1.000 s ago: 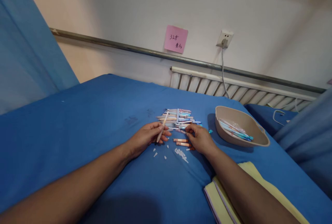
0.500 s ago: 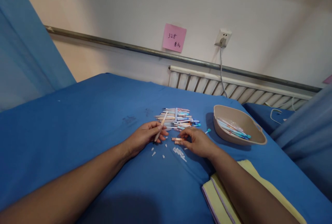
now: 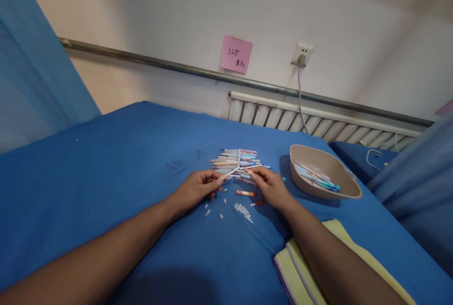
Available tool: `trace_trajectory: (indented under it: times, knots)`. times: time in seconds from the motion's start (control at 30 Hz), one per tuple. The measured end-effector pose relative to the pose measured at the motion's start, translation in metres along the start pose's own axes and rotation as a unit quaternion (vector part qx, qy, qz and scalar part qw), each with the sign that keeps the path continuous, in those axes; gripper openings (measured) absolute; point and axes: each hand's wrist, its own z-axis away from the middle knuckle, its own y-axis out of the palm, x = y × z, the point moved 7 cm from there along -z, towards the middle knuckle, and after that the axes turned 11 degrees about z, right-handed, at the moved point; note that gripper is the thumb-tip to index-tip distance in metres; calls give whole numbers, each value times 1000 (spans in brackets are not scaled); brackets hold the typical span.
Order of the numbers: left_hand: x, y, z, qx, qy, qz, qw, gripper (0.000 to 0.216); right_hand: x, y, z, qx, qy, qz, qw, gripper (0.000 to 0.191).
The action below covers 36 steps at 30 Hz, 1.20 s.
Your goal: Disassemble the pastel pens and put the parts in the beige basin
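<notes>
My left hand (image 3: 196,188) pinches a thin pale pen refill (image 3: 230,172) that points up and to the right. My right hand (image 3: 269,185) is closed next to it, its fingertips meeting the refill's far end and pinching a small piece that I cannot make out. Just beyond both hands lies a pile of pens (image 3: 236,159) in pastel colours. An orange pen barrel (image 3: 245,193) lies between the hands, and small white caps (image 3: 242,210) are scattered on the blue cloth (image 3: 123,163) below.
A beige oval tray (image 3: 339,192) holding several pens sits to the right. A yellow folded cloth (image 3: 300,267) lies under my right forearm. Behind are a radiator (image 3: 318,123), a wall socket with a cord (image 3: 300,55) and a pink note (image 3: 236,54).
My right hand left the orange barrels and rose to meet the left hand. The refill in my left hand swung from steep to pointing toward the right hand.
</notes>
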Motion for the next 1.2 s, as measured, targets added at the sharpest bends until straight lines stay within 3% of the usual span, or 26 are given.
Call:
trace_trajectory:
  times: [0.13, 0.4, 0.57, 0.87, 1.2]
  knots:
    - [-3, 1, 2, 12, 13, -52, 998, 35, -1, -2, 0, -15, 41, -91, 995, 28]
    - [-6, 2, 5, 7, 27, -60, 998, 34, -7, -4, 1, -32, 60, -84, 994, 24]
    - [-5, 3, 5, 13, 23, -70, 997, 32, -3, -1, 1, -17, 21, -72, 997, 21]
    - [-11, 5, 9, 15, 36, -133, 990, 31, 11, 7, 6, -6, -80, 51, 995, 18]
    - [-3, 11, 11, 58, 10, -126, 990, 30, 23, 12, 10, 40, -122, 96, 987, 12]
